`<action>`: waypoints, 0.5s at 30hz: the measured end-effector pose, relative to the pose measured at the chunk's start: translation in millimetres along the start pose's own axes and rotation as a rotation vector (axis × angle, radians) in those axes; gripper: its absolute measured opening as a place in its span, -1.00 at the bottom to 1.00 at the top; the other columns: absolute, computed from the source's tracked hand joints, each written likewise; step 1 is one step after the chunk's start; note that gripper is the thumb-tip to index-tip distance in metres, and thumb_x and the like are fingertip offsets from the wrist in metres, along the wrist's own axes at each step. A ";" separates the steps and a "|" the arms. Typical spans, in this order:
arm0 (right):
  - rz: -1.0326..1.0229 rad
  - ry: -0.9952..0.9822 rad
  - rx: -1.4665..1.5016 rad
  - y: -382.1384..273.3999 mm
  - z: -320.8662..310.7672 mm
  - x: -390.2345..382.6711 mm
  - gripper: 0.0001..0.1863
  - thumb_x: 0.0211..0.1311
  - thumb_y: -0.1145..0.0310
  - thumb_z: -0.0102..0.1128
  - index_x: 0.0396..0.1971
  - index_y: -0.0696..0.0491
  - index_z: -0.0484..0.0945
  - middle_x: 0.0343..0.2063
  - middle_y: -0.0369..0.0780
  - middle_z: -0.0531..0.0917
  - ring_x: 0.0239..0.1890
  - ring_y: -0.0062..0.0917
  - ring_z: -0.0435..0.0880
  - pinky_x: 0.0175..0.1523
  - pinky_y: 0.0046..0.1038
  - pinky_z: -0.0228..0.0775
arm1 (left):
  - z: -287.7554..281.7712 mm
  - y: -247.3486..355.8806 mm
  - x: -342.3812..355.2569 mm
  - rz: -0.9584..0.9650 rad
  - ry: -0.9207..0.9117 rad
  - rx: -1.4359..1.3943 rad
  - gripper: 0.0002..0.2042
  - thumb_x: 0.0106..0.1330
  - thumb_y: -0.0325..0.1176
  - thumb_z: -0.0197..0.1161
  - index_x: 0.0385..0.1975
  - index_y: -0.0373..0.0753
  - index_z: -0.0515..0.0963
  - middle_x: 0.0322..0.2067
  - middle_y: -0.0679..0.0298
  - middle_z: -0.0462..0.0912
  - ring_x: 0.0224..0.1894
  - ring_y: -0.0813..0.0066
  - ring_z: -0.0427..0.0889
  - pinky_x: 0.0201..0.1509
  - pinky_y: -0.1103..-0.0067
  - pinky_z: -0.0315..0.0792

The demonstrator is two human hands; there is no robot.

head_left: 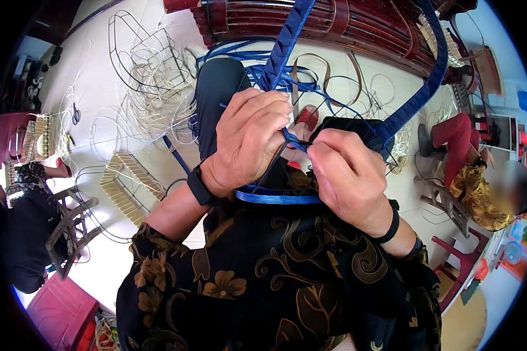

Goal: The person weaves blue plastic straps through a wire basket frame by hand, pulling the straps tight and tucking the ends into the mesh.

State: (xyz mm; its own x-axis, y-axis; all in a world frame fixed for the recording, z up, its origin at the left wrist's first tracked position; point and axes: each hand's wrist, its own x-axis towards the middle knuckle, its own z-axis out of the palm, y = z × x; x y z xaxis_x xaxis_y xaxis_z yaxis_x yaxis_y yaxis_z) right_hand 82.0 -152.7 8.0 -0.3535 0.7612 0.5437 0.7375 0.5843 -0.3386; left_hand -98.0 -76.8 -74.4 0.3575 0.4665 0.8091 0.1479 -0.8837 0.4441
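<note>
In my lap stands a frame wrapped in blue strip (282, 50), with one long bar rising away from me and a curved one (433, 82) at the right. Its near bar (278, 199) crosses close to my waist. My left hand (249, 137) is closed around the frame where the blue strip comes down, its fingers curled over. My right hand (351, 175) is closed in a pinch on a narrow blue strip (297, 142), which runs between the two hands. My palms and fingers hide part of the winding.
Pale cord (155, 99) lies tangled around a wire frame on the floor ahead left. Cord-wrapped frames (126, 175) and scissors (75, 114) lie left. A dark red wooden bench (334, 23) stands ahead. Other people sit left (26, 222) and right (477, 181) on low stools.
</note>
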 end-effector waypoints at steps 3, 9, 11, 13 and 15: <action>0.017 -0.012 0.005 -0.4 -1.5 -2.8 -0.75 -0.15 0.62 0.37 -0.36 0.13 0.64 -0.33 -0.16 0.59 -0.42 -0.42 0.68 -0.40 -0.51 0.53 | 0.9 -0.5 -2.9 -0.026 0.005 -0.050 -0.72 0.28 -0.61 0.26 -0.07 -0.28 0.38 -0.12 0.00 0.69 -0.04 -0.05 0.70 0.11 0.15 0.50; -0.003 -0.022 0.017 2.7 0.1 -5.2 -0.78 -0.16 0.63 0.41 -0.42 0.14 0.64 -0.35 -0.17 0.59 -0.46 -0.46 0.65 -0.45 -0.53 0.49 | -2.6 -4.2 -4.9 -0.030 -0.014 -0.103 -0.76 0.33 -0.54 0.25 -0.07 -0.24 0.38 -0.11 -0.01 0.69 -0.03 -0.05 0.70 0.09 0.14 0.49; -0.017 -0.039 -0.017 4.1 0.6 -6.3 -0.82 -0.17 0.59 0.40 -0.47 0.12 0.63 -0.35 -0.19 0.58 -0.44 -0.45 0.67 -0.43 -0.53 0.52 | -2.7 -5.1 -5.8 -0.032 -0.009 -0.135 -0.77 0.33 -0.53 0.25 -0.08 -0.23 0.39 -0.10 -0.01 0.69 -0.03 -0.04 0.70 0.09 0.13 0.48; -0.035 -0.053 -0.055 5.7 1.1 -6.8 -0.84 -0.17 0.59 0.39 -0.51 0.11 0.61 -0.36 -0.20 0.58 -0.45 -0.46 0.65 -0.45 -0.54 0.50 | -4.0 -6.4 -5.4 -0.033 -0.025 -0.165 -0.77 0.34 -0.52 0.25 -0.08 -0.23 0.39 -0.09 -0.01 0.70 -0.03 -0.03 0.71 0.09 0.12 0.47; -0.058 -0.076 -0.081 7.0 -0.3 -6.1 -0.84 -0.17 0.59 0.39 -0.53 0.09 0.61 -0.36 -0.20 0.58 -0.46 -0.48 0.64 -0.47 -0.57 0.47 | -7.9 -8.1 -3.6 -0.032 -0.062 -0.193 -0.78 0.35 -0.53 0.24 -0.08 -0.23 0.39 -0.08 0.00 0.70 -0.02 -0.02 0.71 0.09 0.11 0.46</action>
State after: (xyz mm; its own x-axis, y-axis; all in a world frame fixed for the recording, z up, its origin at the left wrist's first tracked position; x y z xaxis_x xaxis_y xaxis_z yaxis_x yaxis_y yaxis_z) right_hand 89.5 -153.3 2.5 -0.4368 0.7478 0.5000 0.7579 0.6053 -0.2432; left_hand -107.8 -71.0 -77.8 0.4124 0.4855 0.7709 -0.0176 -0.8418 0.5395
